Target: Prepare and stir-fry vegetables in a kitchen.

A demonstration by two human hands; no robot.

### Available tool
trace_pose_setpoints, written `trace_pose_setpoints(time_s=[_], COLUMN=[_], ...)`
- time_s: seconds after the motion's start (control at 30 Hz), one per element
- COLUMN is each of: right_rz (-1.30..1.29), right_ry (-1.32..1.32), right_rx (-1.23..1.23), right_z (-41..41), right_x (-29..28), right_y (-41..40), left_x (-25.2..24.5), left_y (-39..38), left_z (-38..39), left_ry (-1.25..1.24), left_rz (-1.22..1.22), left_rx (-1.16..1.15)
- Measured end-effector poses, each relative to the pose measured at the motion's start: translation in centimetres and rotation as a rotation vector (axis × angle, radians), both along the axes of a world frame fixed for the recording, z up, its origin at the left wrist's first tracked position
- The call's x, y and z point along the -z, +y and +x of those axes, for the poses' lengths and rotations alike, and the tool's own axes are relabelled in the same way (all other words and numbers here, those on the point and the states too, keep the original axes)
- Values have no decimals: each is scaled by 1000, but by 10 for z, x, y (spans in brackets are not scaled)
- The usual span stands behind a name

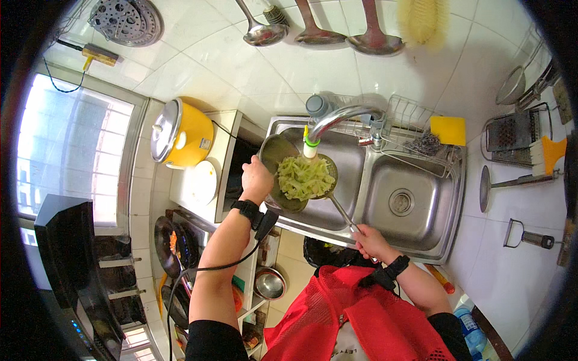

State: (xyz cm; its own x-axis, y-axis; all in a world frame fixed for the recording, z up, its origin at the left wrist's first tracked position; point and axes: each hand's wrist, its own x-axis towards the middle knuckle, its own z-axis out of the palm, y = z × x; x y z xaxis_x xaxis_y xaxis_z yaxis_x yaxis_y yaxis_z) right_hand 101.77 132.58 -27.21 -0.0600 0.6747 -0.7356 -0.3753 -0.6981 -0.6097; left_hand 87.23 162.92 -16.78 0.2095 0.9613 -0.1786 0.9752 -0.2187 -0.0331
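Observation:
My left hand (257, 177) grips the rim of a metal bowl (276, 151), which is tilted over the left basin of the steel sink. With my right hand (370, 241) I hold the handle of a perforated metal skimmer (334, 173). Chopped pale-green vegetables (305, 178) lie heaped in the skimmer's head, partly over the bowl. The nozzle of the chrome faucet (343, 118), with a green band, is just above them. Whether water is running is hard to tell.
The sink's right basin (415, 203) lies beside the skimmer handle. Behind the faucet a wire rack (408, 113) holds a steel scourer and a yellow sponge (448, 130). A yellow rice cooker (189, 133) and white plate (205, 182) stand left. A wok (168, 246) with orange food is lower left.

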Motion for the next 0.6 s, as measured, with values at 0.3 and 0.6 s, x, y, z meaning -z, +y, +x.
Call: trace_pose_setpoints(time_s=[0.3, 0.6], right_rz=[26, 24], right_ry=[-38, 8], right_rx=[-32, 16], right_z=[2, 0], right_x=[11, 21], right_y=[-2, -2], left_x=[-6, -8], left_y=[-1, 9], left_z=[3, -6], left_ry=[44, 32], left_rz=[-58, -63], left_rx=[-59, 27])
